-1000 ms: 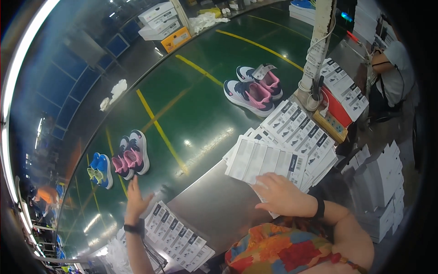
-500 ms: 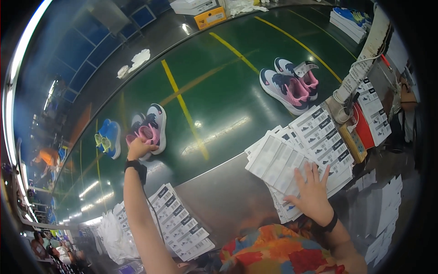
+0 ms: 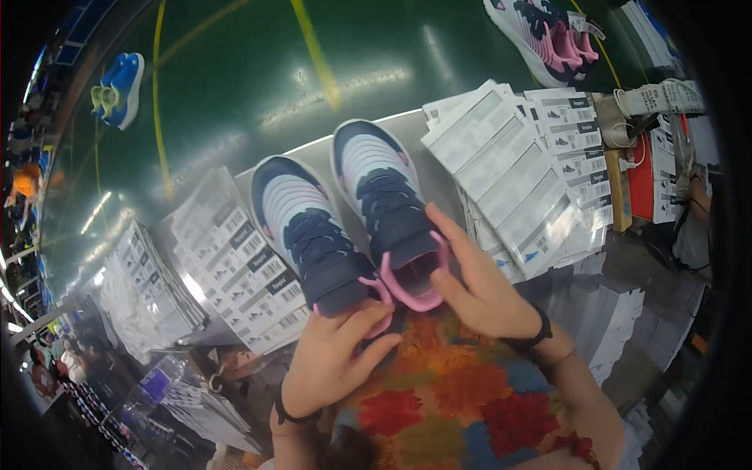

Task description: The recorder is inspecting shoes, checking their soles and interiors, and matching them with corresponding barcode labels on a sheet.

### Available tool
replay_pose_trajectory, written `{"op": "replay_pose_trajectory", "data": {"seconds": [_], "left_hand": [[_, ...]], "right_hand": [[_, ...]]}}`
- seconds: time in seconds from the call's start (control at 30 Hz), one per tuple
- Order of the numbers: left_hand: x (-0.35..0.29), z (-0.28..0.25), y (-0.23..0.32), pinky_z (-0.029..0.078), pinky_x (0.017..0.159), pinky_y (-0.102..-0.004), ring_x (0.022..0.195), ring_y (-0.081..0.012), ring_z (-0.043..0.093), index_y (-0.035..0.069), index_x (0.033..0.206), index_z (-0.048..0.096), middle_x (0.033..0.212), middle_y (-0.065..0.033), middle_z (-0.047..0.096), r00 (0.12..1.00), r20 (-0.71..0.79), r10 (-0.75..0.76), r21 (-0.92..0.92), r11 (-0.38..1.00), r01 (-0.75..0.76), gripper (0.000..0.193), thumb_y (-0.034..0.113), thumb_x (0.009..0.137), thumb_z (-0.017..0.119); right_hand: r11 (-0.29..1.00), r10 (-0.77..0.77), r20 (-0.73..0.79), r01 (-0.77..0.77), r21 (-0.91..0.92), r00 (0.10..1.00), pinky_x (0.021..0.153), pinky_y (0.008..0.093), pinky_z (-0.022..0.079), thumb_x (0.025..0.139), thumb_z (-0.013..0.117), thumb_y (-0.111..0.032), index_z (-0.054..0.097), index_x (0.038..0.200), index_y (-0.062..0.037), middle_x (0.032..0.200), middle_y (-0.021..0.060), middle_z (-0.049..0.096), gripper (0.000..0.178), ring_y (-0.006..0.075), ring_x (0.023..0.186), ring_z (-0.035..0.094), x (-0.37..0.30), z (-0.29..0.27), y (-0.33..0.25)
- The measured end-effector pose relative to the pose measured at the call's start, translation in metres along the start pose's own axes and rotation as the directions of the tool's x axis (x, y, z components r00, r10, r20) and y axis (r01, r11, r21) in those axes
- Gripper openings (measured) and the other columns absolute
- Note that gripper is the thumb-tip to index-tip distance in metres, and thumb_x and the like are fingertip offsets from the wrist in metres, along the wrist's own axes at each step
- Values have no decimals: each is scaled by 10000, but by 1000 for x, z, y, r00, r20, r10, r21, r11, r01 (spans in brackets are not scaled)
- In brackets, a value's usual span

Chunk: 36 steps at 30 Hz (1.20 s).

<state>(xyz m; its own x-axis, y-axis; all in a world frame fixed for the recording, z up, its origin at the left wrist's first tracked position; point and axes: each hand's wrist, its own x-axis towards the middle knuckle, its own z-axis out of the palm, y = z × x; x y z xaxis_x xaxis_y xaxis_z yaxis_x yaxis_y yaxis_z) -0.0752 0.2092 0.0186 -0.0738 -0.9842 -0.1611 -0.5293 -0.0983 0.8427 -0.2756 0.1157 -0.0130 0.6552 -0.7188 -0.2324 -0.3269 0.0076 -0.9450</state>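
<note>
Two shoes [image 3: 381, 192], one per hand [image 3: 489, 294] (toes [image 3: 365, 135] beyond)

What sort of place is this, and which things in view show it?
Probably a shoe factory workshop: a glossy green work surface with yellow stripes, stacked white label sheets with printed barcodes, and navy, white and pink sports shoes up close, with blue-and-lime shoes farther off.

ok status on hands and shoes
Left hand holding left shoe; right hand, right shoe. Shoes side by side, toes forward. Label sheets nearby, nothing blocking.
</note>
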Motion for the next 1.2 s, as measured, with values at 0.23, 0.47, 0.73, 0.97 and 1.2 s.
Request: {"op": "replay_pose_trajectory", "data": {"seconds": [0.23,0.47,0.73,0.97,1.2], "left_hand": [[-10,-12,-18,481,646,-352,793,-313,588,24,850,612,842,-118,581,870,-483,97,357,929,94,324,65,596,809],[19,-10,-41,490,624,-347,747,-300,594,6,859,608,880,-139,590,806,-318,500,564,783,-263,372,67,555,813],[40,-45,-2,448,522,-273,594,-195,591,-1,795,631,687,-88,616,901,-330,280,281,941,-189,163,1,665,731],[49,-50,1,393,488,-211,540,-68,536,-19,771,673,622,-39,624,966,-247,-73,-132,990,41,69,36,743,705],[53,-48,4,381,475,-199,529,-60,529,-13,747,671,598,-26,614,948,-260,-183,-216,968,127,67,43,743,708]], "right_hand": [[894,-211,-80,159,-418,974,912,356,457,783,648,-72,550,1201,-16,1264,175,520,433,329,1119,534,5,-19,-8],[333,-760,255,695,-637,597,867,425,508,627,691,-92,611,898,-3,965,118,644,296,304,874,630,52,-11,-2],[782,-543,166,568,-257,823,524,303,456,745,627,-63,638,762,8,622,122,612,74,244,542,581,79,-32,-44],[997,-65,284,70,-8,957,448,250,345,768,639,-109,669,749,20,512,30,523,134,73,480,446,87,-34,-49],[992,-83,232,59,109,969,438,267,344,762,640,-97,662,708,12,492,30,491,125,99,448,431,87,-27,-40]]}}
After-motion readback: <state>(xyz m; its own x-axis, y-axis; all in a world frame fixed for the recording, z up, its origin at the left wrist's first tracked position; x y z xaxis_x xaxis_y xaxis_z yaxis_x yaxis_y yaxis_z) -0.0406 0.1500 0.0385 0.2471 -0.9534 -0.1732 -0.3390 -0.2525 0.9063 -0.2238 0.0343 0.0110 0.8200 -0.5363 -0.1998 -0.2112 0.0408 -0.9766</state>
